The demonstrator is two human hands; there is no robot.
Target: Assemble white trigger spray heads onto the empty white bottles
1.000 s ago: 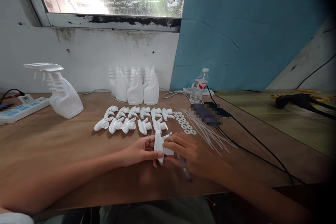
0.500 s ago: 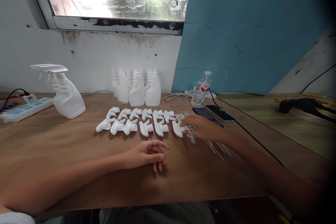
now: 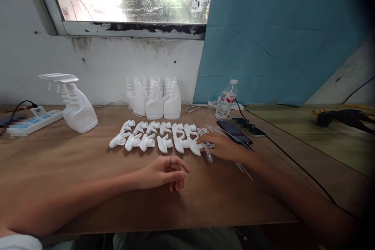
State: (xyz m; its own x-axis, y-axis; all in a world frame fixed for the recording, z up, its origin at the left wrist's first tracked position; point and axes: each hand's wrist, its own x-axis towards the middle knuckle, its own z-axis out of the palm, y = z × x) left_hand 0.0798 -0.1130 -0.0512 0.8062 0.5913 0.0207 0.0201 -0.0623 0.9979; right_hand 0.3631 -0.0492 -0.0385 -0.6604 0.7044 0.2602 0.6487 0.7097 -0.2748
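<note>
White spray heads (image 3: 164,144) lie in two rows on the brown table (image 3: 205,199). My right hand (image 3: 215,145) reaches over the right end of the front row, its fingers on the last spray head (image 3: 194,147). A clear plastic piece (image 3: 209,155) shows beneath its fingers. Small white rings (image 3: 202,131) and thin white tubes (image 3: 243,170) are around this hand. My left hand (image 3: 172,172), a ring on one finger, rests in front of the rows, fingers loosely curled and apart, with nothing in it.
White bottles (image 3: 154,101) stand by the wall, and bottles with spray heads (image 3: 80,109) stand at the left. A water bottle (image 3: 225,101), two phones (image 3: 234,132), cables and a power strip (image 3: 38,122) are also on the table.
My right hand has moved slightly left, and the last spray head of the front row now sits closer to its neighbour. My left hand's fingers are a little more curled.
</note>
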